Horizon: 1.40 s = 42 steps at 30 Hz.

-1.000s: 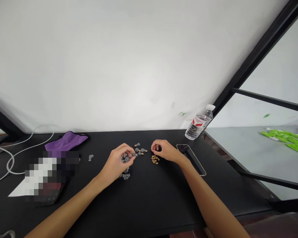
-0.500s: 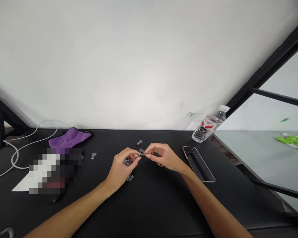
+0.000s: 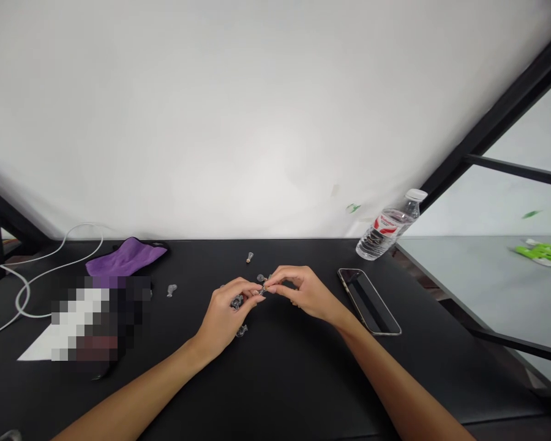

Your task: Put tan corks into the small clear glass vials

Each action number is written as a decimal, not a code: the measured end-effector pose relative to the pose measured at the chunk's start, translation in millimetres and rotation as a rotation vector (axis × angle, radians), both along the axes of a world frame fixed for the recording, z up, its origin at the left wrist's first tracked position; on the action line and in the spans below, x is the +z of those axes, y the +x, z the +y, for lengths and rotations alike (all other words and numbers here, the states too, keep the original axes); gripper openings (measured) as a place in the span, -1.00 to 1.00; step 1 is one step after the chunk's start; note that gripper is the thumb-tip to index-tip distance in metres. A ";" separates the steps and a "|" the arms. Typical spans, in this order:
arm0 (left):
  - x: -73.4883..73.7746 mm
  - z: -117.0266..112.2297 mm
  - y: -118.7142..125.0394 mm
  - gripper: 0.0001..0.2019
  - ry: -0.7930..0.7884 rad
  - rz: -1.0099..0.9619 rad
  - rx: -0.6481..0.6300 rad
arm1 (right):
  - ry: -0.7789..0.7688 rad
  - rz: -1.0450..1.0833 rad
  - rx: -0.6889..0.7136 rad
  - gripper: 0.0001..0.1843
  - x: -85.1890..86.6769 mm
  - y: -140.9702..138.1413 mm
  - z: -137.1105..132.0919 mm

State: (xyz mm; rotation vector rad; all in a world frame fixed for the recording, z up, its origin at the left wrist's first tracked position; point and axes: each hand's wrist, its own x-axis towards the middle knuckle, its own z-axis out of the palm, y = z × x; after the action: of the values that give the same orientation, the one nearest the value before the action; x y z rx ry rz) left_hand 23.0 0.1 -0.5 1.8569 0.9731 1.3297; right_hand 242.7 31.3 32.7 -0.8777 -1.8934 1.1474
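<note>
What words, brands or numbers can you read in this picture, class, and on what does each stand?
No text can be read.
Label on the plastic water bottle: red and white print, too small and blurred to read.
Pixelated patch on the desk: blurred, unreadable.

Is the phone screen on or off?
Off, it seems: the phone lies beside the right hand with its glass dark, showing no light or picture.
</note>
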 end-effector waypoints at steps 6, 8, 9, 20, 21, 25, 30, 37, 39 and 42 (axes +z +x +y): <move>0.3 -0.1 0.8 -0.89 -0.024 -0.018 -0.013 | 0.084 -0.023 -0.026 -0.89 -1.7 -1.7 -0.8; 0.6 -0.2 0.9 -0.90 -0.028 -0.016 -0.005 | 0.095 -0.036 -0.025 -0.89 -1.7 -1.6 -0.5; 0.7 -0.2 0.9 -0.91 -0.027 -0.013 -0.002 | 0.089 -0.037 -0.023 -0.89 -1.9 -1.4 -0.1; -0.6 -0.1 0.8 -0.92 0.003 -0.003 -0.016 | -0.016 0.023 -0.012 -0.88 -5.6 0.2 2.9; -0.4 -0.3 0.9 -0.92 0.004 -0.002 -0.018 | -0.008 0.020 -0.014 -0.89 -4.9 -0.1 2.3; -0.3 -1.3 1.3 -0.93 0.019 -0.011 -0.026 | -0.032 0.017 -0.018 -0.90 -3.6 -1.9 0.5; -3.1 -3.3 0.2 -0.92 0.018 0.003 -0.020 | -0.102 0.028 -0.006 -0.89 -8.5 -3.5 0.7; 0.2 -4.9 0.5 -0.95 0.108 0.091 0.003 | -0.141 0.013 -0.003 -0.80 -10.3 -4.2 0.5; 1.9 -4.1 0.3 -0.89 0.106 0.133 0.010 | -0.109 -0.023 -0.002 -0.76 -7.3 -2.4 1.3; 5.1 -1.3 -3.7 -0.80 0.120 0.218 0.054 | -0.016 -0.092 -0.030 -0.71 -2.1 2.7 3.2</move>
State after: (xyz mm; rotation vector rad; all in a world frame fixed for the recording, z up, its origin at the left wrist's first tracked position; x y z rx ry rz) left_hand 19.3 -1.1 4.6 2.1147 1.0807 1.2597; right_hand 245.4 34.5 30.7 -0.9795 -1.9403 1.1228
